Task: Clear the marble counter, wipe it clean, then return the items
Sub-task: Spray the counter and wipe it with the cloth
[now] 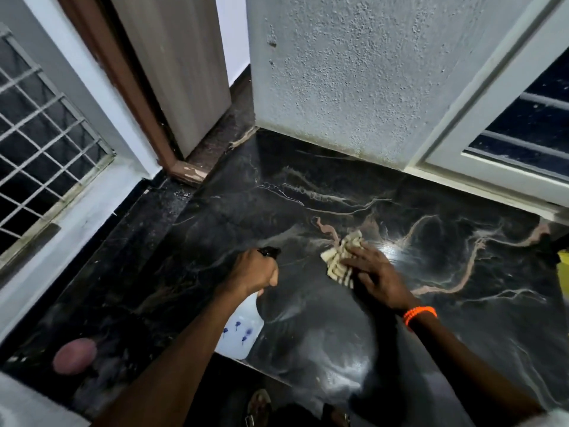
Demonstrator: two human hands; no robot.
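Note:
The black marble counter [308, 186] with pale veins fills the middle of the head view. My left hand [254, 271] is closed around a white spray bottle [241, 329] with a black nozzle pointing away over the counter. My right hand [374, 277] presses flat on a cream striped cloth [340, 257] lying on the marble, fingers spread over it. An orange bead band circles my right wrist.
A pinkish round object [75, 355] lies on the dark ledge at lower left. A yellow thing [564, 266] shows at the right edge. A rough grey wall [354, 72] and white window frame [480, 167] border the counter's back; a barred window [46, 143] stands left.

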